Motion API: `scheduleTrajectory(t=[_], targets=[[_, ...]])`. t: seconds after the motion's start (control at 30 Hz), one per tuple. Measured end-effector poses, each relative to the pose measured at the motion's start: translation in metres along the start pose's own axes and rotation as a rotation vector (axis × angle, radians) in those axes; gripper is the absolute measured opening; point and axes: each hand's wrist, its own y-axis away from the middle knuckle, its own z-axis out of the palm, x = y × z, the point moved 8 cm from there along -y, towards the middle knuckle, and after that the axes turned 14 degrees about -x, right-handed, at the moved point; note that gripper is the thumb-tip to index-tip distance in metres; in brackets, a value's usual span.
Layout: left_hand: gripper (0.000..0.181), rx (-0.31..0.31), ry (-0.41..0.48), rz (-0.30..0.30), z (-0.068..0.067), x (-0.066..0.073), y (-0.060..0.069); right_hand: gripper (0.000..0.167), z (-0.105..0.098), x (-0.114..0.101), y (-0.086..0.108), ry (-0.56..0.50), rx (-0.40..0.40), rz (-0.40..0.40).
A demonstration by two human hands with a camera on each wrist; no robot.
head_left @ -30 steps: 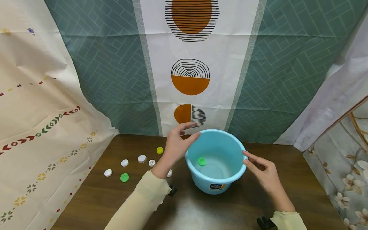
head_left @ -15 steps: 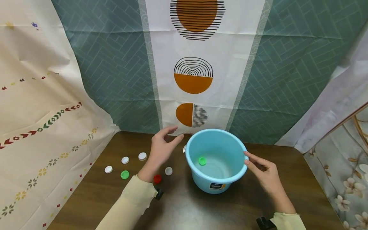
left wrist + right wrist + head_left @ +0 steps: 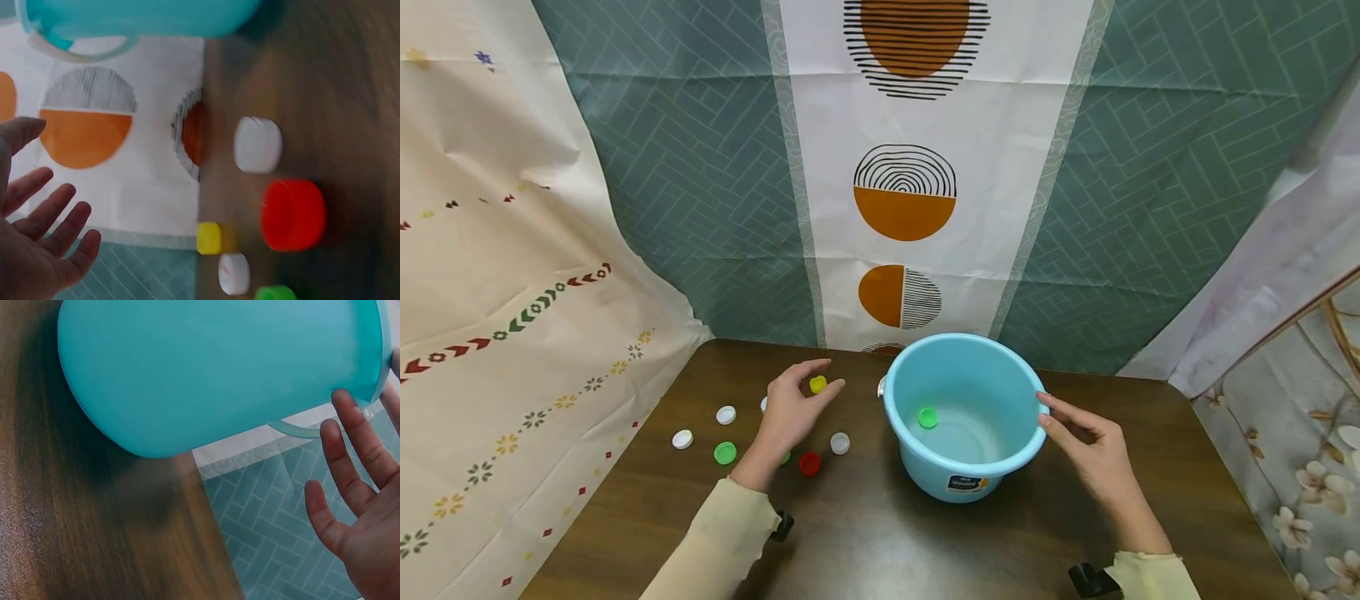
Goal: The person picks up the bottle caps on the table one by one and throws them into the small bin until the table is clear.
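Observation:
A light blue bucket [image 3: 917, 446] stands upright on the table with one green bottle cap [image 3: 927, 417] lying inside. At its right side my right hand [image 3: 1093, 454] holds the rim between thumb and forefinger; in the right wrist view, other fingers [image 3: 353, 419] spread by the outer wall. My left hand [image 3: 790, 412], with nothing in it, hovers above the loose caps, thumb and fingers apart. Nearest to it is a yellow cap [image 3: 817, 384], seen between thumb and forefinger but apart from them in the left wrist view. A red cap [image 3: 809, 464] and a white cap [image 3: 840, 443] lie nearer the bucket.
Left of the left hand lie white caps [image 3: 726, 415] and a green cap [image 3: 725, 453]. Another green cap [image 3: 785, 457] is partly hidden by the wrist. A patterned cloth [image 3: 898, 292] hangs behind the brown table [image 3: 880, 550].
My left hand has moved left and down, away from above the bucket's left rim to over the caps. The right hand and the bucket stay in place.

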Motion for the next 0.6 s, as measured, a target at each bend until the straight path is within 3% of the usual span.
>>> scheduleTrajectory(t=[0.13,0.4,0.6], targets=[[0.046,-0.092,-0.113,-0.011,0.011,-0.014,0.000,0.035,0.000,0.000,0.000,-0.006,-0.004,-0.004],[0.062,-0.347,-0.278,-0.042,0.045,-0.037,0.001,0.036,0.000,-0.001,0.000,0.001,-0.020,-0.026],[0.068,-0.421,-0.354,-0.039,0.058,-0.042,0.004,0.036,0.001,-0.002,-0.001,-0.006,-0.019,-0.044]])
